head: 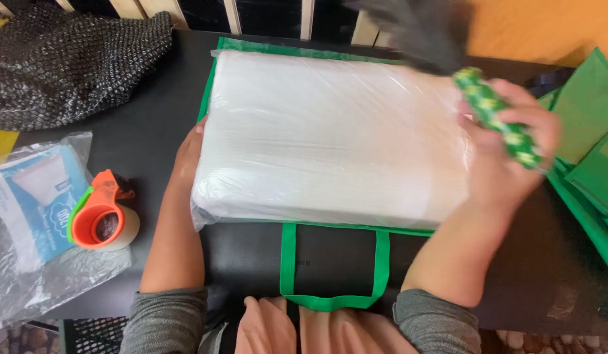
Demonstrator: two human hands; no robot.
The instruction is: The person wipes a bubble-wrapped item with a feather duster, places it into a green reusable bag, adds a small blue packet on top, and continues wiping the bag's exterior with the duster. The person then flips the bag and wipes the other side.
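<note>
A large white pillow-like block wrapped in clear plastic lies on a black bag with green trim. My left hand presses flat against the block's left end, fingers tucked under its edge. My right hand is at the block's right end and grips the green patterned handle of a duster, whose dark, blurred bristles sweep over the block's far right corner.
An orange tape dispenser sits to the left, beside a clear plastic packet with a blue and white card. Dark bubble wrap lies at the back left. More green bag fabric is bunched on the right.
</note>
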